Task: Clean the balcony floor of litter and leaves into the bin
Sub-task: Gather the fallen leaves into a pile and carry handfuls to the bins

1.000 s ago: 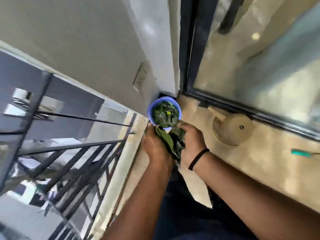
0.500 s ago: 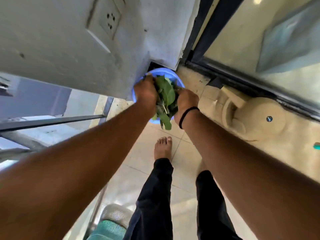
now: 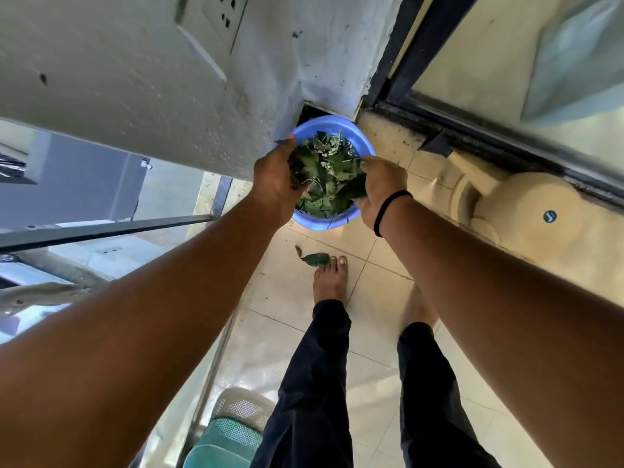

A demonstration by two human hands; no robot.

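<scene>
- The bin (image 3: 332,221) is showing blue.
- The leaves (image 3: 326,175) are looking dark green.
- The wristband (image 3: 388,211) is showing black.
- The floor tiles (image 3: 371,349) are appearing cream.

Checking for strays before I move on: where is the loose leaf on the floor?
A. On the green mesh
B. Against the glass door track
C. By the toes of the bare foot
C: one leaf lies on the tile beside the bare foot, short of the blue bin.

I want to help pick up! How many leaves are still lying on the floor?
1. A single green leaf lies on the tiled floor, just in front of the toes of the bare foot, near the blue bin. Others may be hidden behind the arms or legs.
</scene>
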